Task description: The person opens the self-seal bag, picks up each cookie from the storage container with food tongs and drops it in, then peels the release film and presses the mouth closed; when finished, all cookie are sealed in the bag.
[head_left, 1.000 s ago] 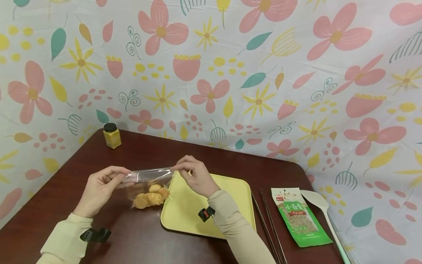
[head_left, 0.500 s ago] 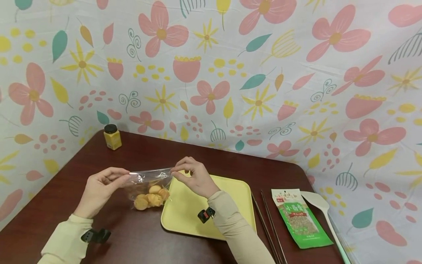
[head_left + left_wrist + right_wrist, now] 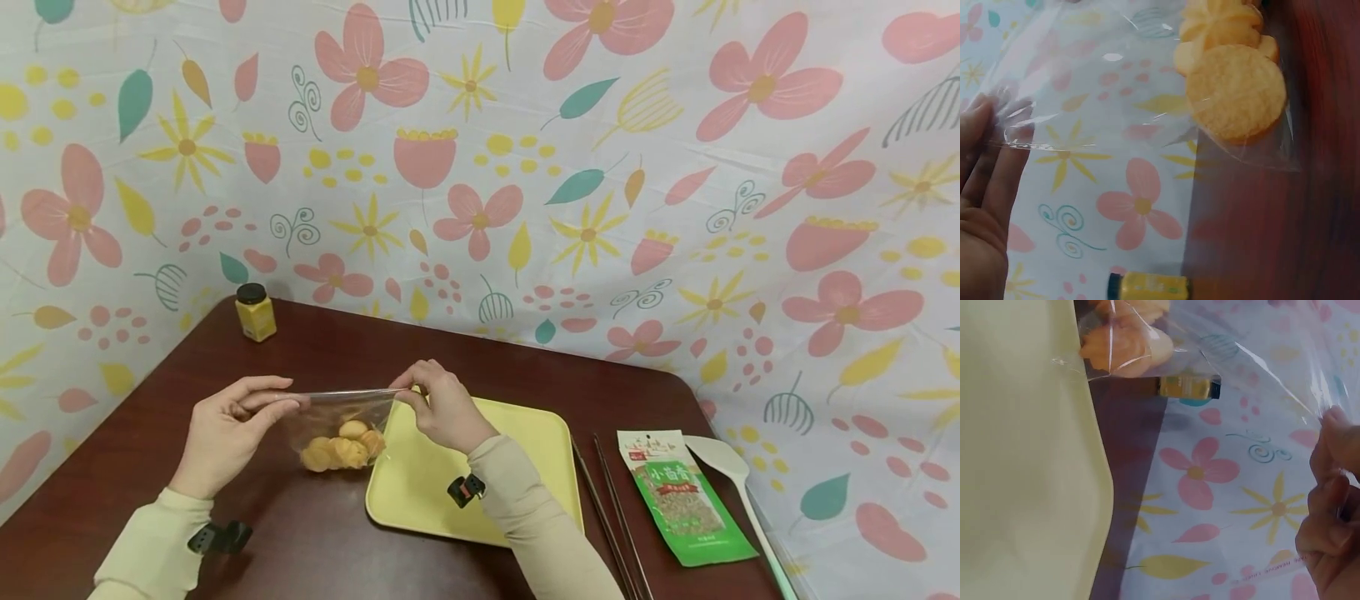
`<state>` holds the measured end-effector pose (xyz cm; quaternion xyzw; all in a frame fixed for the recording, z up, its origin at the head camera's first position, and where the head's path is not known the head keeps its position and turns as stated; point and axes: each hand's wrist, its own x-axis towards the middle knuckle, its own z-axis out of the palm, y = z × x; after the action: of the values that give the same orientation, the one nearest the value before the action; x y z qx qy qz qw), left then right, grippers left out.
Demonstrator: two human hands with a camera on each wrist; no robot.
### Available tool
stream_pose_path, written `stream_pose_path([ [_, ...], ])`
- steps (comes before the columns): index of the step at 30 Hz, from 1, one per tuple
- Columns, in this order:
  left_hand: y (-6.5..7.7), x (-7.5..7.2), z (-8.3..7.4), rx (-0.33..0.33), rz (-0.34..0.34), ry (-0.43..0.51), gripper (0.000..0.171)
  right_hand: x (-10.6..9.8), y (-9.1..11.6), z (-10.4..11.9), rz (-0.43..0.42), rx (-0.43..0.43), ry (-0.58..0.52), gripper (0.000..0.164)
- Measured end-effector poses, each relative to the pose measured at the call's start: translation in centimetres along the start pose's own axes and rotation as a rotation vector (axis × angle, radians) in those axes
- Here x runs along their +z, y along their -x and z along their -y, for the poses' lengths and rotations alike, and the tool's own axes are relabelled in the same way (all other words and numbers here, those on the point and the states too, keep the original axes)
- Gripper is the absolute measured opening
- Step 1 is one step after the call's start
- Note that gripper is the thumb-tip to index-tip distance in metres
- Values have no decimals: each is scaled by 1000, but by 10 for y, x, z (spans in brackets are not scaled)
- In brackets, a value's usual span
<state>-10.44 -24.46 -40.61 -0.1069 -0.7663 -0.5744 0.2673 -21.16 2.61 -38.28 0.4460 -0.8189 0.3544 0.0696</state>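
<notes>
A clear plastic bag [image 3: 318, 417] hangs between my hands over the table, its top edge stretched nearly straight. Round and ridged cookies [image 3: 341, 452] lie in its bottom, just left of the yellow tray [image 3: 420, 500]. My left hand [image 3: 228, 429] pinches the bag's left top corner between thumb and fingers. The right top corner is pinched by my right hand [image 3: 448, 408], above the tray's far left part. In the left wrist view a flat round cookie [image 3: 1236, 92] shows through the film. A thin strip with red print [image 3: 1272, 570] shows beside my right hand in the right wrist view.
A yellow jar with a black lid [image 3: 256, 313] stands at the table's back left corner. Right of the tray lie metal chopsticks [image 3: 613, 508], a green and white spice packet [image 3: 684, 500] and a pale spatula [image 3: 742, 479]. A flowered cloth [image 3: 480, 275] hangs behind.
The bag's top edge has tilted and now looks like a thin line, where a wider band of film showed before. Both hands have shifted slightly and keep their hold on the bag.
</notes>
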Motion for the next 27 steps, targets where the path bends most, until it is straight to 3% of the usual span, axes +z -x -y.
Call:
stream_pose_path([
  [6,-1,3,-12,165,-112,-153,31,-2,-3,12,-98,-60,74,6],
  [11,-8,2,-24,278,-165,-159,34,-7,-5,21,-185,-107,116,11],
  [15,-11,0,-30,325,-187,-150,37,-12,-7,28,-200,-138,168,13],
  [21,-14,-4,-33,357,-205,-114,41,-19,-7,39,-162,-149,85,7],
  [25,-14,-7,-26,320,-213,-67,45,-24,-9,50,-111,-139,-27,6],
  [27,-13,-7,-22,291,-203,12,44,-25,-10,54,-99,-133,-61,9],
])
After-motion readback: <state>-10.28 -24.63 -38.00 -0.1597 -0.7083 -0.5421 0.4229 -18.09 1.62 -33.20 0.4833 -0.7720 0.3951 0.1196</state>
